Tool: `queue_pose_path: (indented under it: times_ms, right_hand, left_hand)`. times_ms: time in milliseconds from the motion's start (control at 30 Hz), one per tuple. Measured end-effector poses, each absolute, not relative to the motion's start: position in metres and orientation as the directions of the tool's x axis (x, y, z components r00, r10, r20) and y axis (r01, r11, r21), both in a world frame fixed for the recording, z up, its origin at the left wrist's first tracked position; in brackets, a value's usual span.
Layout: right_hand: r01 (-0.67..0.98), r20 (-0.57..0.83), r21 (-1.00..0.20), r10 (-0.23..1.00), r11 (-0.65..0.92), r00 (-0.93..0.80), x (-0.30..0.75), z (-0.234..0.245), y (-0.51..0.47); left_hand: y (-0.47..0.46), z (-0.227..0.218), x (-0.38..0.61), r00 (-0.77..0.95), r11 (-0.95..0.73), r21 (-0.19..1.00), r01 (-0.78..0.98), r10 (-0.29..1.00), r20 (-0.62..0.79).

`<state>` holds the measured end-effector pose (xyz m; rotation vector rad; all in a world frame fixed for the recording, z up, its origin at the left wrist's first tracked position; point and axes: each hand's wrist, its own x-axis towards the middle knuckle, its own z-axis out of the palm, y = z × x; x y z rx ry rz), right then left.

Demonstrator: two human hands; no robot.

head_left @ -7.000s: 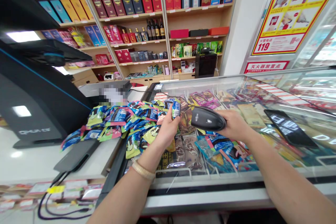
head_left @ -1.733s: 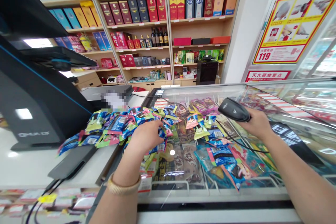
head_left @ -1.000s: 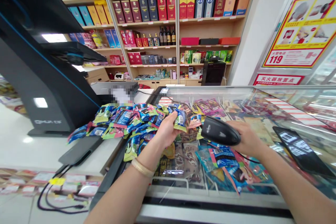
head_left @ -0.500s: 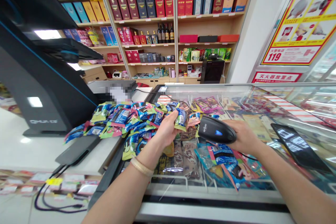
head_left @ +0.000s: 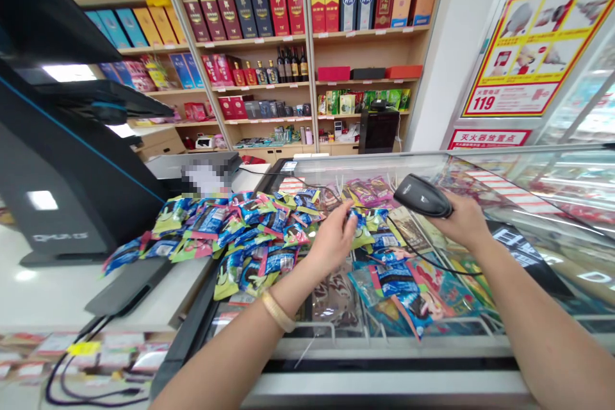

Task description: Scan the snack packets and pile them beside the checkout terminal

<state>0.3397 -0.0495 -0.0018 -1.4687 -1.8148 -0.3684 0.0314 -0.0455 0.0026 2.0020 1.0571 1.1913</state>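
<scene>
My left hand [head_left: 334,237], with a beaded bracelet on the wrist, is closed on a small blue and green snack packet [head_left: 362,234] above the glass-topped freezer. Its fingers hide part of the packet. My right hand [head_left: 464,221] grips a black barcode scanner [head_left: 423,197], raised to the right of that packet, with its cable [head_left: 413,246] trailing below. Left of my hands, a heap of similar snack packets [head_left: 250,224] spreads from the counter onto the glass. More packets [head_left: 401,278] lie on the glass between my forearms.
A dark checkout terminal [head_left: 62,205] stands on the white counter [head_left: 29,288] at left. A black tablet-like slab [head_left: 533,269] lies on the freezer's glass beside my right forearm. Loose cables [head_left: 55,371] hang below the counter. Shelves of boxes and bottles [head_left: 250,38] line the back.
My left hand has moved right with the packet, near the loose packets there. My right hand has lifted the scanner up and to the right, away from the packet.
</scene>
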Motion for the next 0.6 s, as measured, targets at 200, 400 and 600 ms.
queue_pose_path:
  times_ms: [200,400,600]
  right_hand:
    - [0.946,0.715,-0.252,0.698,0.206,0.038,0.351,-0.011,-0.043]
    - [0.962,0.710,-0.218,0.703,0.165,0.040,0.348,-0.010,-0.043]
    - [0.951,0.692,-0.217,0.722,0.221,-0.011,0.342,-0.008,-0.044]
  left_hand:
    - [-0.055,0.003,0.073,0.572,-0.719,0.424,0.550,0.695,0.436]
    - [-0.043,0.004,0.068,0.501,-0.702,0.348,0.622,0.698,0.512]
    - [-0.020,0.026,0.013,0.023,-0.161,0.225,0.961,0.856,0.517]
